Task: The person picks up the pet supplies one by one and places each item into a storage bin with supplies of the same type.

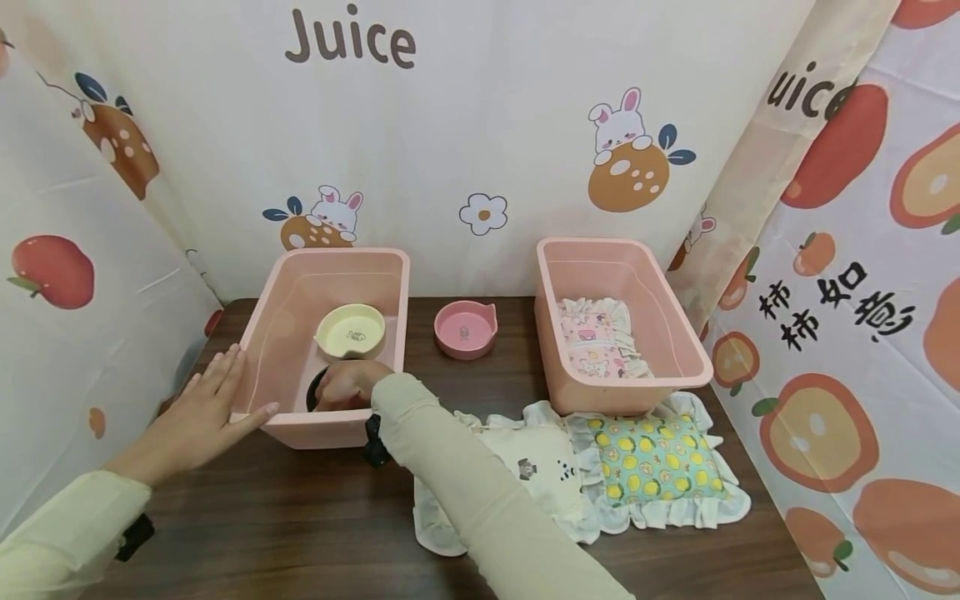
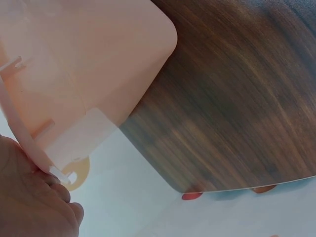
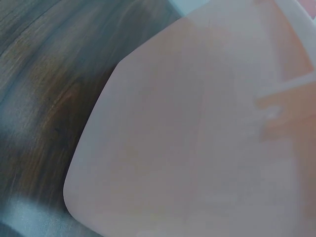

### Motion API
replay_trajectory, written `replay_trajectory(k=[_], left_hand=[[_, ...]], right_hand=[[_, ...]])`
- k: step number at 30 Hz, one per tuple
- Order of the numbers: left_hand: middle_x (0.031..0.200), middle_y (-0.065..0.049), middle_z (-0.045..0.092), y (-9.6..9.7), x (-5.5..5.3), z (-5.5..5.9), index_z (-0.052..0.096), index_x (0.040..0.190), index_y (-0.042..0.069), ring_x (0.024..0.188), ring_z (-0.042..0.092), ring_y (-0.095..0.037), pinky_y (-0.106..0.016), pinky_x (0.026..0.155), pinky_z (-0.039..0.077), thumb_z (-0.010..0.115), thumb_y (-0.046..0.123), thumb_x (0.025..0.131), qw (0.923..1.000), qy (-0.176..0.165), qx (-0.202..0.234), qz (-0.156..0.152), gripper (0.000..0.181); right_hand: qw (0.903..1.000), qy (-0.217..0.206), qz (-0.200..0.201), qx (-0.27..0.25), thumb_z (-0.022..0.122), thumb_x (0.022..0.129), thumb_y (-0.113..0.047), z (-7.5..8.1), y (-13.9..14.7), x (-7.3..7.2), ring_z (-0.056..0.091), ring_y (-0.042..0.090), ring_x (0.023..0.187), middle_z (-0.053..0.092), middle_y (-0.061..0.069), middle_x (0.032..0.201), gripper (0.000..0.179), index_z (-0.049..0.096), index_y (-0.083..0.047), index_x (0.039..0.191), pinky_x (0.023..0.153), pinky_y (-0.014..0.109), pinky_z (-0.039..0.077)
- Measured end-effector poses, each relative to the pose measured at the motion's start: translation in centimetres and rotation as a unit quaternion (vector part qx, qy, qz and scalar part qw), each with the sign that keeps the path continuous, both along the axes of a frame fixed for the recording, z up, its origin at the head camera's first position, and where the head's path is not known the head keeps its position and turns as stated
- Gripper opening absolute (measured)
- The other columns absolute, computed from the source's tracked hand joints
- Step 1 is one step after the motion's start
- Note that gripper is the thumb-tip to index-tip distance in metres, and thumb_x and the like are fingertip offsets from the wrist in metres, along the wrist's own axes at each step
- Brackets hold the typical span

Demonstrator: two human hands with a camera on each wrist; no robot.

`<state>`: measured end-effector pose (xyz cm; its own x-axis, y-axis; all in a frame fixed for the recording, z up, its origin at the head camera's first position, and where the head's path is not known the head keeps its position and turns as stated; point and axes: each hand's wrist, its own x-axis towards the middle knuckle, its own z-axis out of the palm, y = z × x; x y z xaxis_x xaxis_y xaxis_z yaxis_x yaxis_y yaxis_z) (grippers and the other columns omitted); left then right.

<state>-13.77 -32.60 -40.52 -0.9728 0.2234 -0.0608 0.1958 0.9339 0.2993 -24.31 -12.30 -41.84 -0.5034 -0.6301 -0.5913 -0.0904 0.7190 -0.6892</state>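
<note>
My left hand rests on the near left corner of the left pink bin, fingers straight along its rim and thumb spread. The left wrist view shows this hand against the rim from below. My right hand reaches over the near wall into the same bin and grips a black bowl, mostly hidden under the hand. Just beyond it, a pale yellow bowl sits upright on the bin floor. Only the bin's outer wall fills the right wrist view; the hand is hidden there.
A pink bowl stands on the brown wooden table between the bins. The right pink bin holds a pink frilled cushion. In front lie a white frilled cushion and a lemon-print one. Printed curtains surround the table.
</note>
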Motion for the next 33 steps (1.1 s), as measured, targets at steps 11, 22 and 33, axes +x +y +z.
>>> replay_trajectory(k=[11,22,33], left_hand=[[0.155,-0.032,-0.001,0.0,0.0,0.2,0.000,0.151,-0.005,0.140,0.002,-0.053,-0.062,0.112,-0.002,0.051,0.055,0.093,1.0000,-0.001,0.004,0.003,0.097],[0.154,-0.033,0.000,0.0,0.1,0.1,0.000,0.150,-0.006,0.140,0.003,-0.054,-0.062,0.113,-0.002,0.050,0.054,0.093,1.0000,0.003,0.006,-0.002,0.097],[0.155,-0.031,-0.009,0.0,-0.1,0.0,-0.006,0.151,-0.003,0.142,-0.004,-0.049,-0.059,0.113,-0.009,0.048,0.056,0.094,0.9999,-0.017,0.003,0.001,0.098]], right_hand=[[0.9906,0.097,-0.043,-0.087,0.073,0.085,-0.017,-0.5,0.1,0.6,0.059,0.005,0.102,0.065,0.005,0.122,0.054,0.055,-0.005,0.135,0.082,0.013,0.045],[0.9703,0.182,-0.045,-0.152,0.071,0.087,-0.019,1.4,1.6,-0.1,0.058,0.009,0.116,0.061,0.003,0.131,0.060,0.048,-0.012,0.142,0.090,0.012,0.044],[0.9437,0.228,-0.073,-0.228,0.066,0.090,-0.010,5.2,5.9,-3.2,0.052,0.022,0.126,0.053,0.014,0.138,0.058,0.044,-0.003,0.142,0.100,0.018,0.042]])
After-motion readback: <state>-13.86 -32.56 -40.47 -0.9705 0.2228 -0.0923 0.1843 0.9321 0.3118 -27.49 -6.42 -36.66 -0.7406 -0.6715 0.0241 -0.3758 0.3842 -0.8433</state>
